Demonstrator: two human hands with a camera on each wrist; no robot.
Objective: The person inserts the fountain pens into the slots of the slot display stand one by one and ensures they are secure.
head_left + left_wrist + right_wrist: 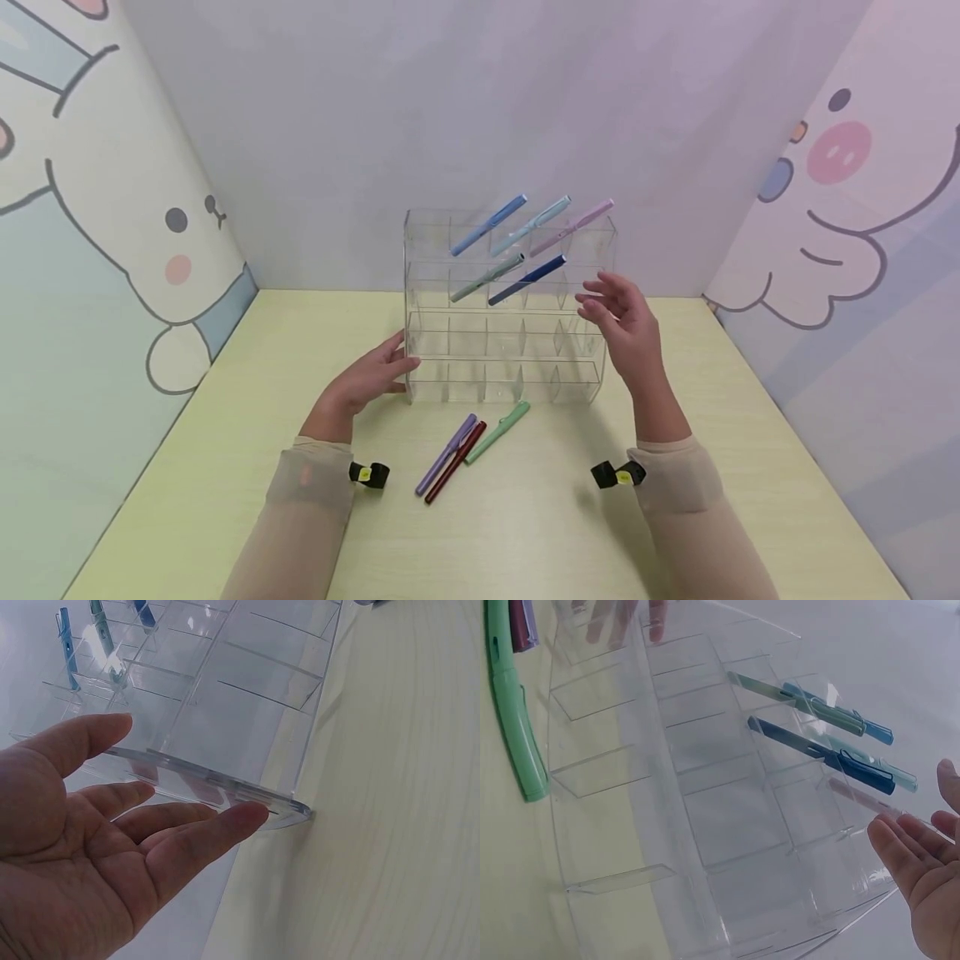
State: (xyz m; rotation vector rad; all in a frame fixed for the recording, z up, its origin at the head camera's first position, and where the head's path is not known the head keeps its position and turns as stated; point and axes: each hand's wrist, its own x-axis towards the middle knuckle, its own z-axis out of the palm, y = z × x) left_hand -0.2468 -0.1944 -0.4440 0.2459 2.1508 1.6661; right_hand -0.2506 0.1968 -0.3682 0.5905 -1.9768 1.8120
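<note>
A clear acrylic rack (502,381) with tiers of small compartments stands on the table. Its top tier holds a blue pen (489,225), a pale blue pen (531,226) and a pink pen (572,227), all leaning. One tier lower lean a grey-green pen (487,278) and a dark blue pen (527,280). My left hand (371,375) is at the rack's left side, its extended fingers against the side panel (225,784). Beside the upper right of the rack, my right hand (626,325) holds nothing, fingers loosely bent; it also shows in the right wrist view (930,877).
In front of the rack lie a purple pen (446,455), a dark red pen (456,462) and a green pen (498,433) on the pale wooden table (540,533). A plain wall (487,100) stands behind, with cartoon-printed panels (135,250) at both sides.
</note>
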